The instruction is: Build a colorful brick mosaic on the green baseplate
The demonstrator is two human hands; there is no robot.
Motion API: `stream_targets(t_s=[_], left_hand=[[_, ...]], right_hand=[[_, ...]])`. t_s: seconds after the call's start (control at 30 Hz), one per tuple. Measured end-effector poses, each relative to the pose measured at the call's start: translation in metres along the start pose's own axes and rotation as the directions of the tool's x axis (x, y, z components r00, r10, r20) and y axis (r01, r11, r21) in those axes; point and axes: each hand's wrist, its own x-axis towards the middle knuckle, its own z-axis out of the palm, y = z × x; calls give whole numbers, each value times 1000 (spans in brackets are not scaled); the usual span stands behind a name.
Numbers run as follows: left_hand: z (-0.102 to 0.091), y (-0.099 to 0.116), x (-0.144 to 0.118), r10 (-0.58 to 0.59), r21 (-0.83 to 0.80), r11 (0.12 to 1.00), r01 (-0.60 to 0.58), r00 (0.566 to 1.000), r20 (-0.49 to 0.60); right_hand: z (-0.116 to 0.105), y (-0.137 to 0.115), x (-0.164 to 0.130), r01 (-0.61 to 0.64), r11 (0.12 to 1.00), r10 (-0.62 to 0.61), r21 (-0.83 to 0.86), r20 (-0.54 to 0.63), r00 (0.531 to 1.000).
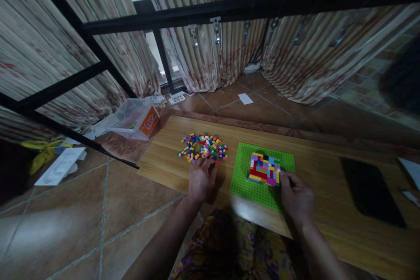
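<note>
We find the left hand [201, 179] palm down on the wooden board [328, 210], fingers loosely spread into the near edge of the loose brick pile [204, 147]; whether it pinches a brick we cannot tell. The right hand [295, 197] rests at the near right corner of the brick mosaic [264, 169], fingertips touching it, holding nothing we can see. The mosaic lies flat, near square, on the green baseplate [243, 179], whose long axis runs along the board's near edge. A black slab [370, 192] lies well apart toward the board's right end. Off the board's far left corner stands a clear plastic box [134, 118] with an orange label, its writing unreadable.
</note>
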Motion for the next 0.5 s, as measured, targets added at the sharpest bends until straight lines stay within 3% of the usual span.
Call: stream_targets(t_s=[0.2,0.5], left_hand=[[7,5,7,7,168,986,-11,1000,22],[6,9,11,38,164,986,-40,999,17]], right_hand=[[1,0,0,7,1000,-7,17,-8,1000],[0,-11,0,2,998,-2,68,-5,1000]])
